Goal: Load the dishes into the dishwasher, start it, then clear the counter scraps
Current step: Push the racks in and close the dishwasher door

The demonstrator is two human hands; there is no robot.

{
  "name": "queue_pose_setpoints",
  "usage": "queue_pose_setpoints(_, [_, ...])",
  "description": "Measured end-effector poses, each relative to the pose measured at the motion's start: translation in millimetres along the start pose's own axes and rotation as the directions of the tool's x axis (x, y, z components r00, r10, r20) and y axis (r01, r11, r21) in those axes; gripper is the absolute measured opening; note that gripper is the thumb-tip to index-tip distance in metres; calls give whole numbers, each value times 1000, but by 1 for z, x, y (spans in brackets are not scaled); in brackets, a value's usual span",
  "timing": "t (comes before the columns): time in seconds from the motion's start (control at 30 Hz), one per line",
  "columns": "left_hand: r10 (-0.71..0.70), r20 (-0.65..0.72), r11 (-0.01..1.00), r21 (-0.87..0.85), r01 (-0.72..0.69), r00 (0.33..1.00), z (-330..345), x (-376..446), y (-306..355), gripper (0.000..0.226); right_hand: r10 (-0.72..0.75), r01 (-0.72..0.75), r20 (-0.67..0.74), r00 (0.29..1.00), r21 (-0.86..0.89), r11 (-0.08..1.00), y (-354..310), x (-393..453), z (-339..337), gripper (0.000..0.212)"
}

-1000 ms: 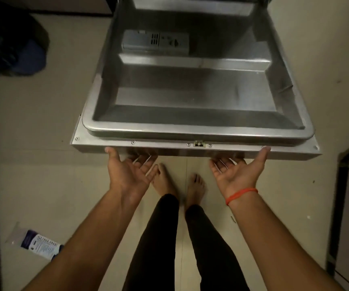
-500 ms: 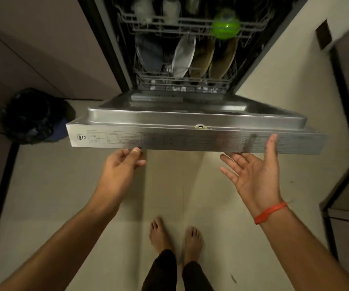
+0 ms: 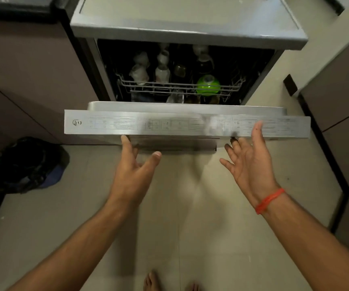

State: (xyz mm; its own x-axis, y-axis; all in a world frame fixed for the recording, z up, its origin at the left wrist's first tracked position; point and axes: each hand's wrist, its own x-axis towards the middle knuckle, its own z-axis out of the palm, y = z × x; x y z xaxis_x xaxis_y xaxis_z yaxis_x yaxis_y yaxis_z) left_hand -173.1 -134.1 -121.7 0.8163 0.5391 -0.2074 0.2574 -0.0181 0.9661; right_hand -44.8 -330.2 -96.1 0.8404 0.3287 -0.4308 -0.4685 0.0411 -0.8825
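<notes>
Closing loaded dishwasher: door [image 3: 187, 123] sitting half-raised. Left hand [image 3: 134, 171] and right hand [image 3: 248, 162], fingers spread, are pushing under its front edge. Next: shut firmly, start.

Both forearms stretched forward, left hand [image 3: 134, 164] open, palm down, fingers spread, index fingertip raised, right hand [image 3: 248, 162] open, palm turned inward, thumb up, red band [image 3: 269, 200] at the wrist, bare feet [image 3: 152, 282] below.
</notes>
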Motion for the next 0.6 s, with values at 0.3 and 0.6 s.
queue_pose_setpoints(0.3, [320, 195, 561, 750, -351, 927, 0, 29, 7, 105, -140, 142, 28, 990, -207, 968, -22, 38, 21, 85])
queue_pose_setpoints(0.6, [223, 222, 203, 942, -268, 949, -9, 79, 19, 102, -334, 246, 45, 942, -768, 591, -25, 39, 19, 81])
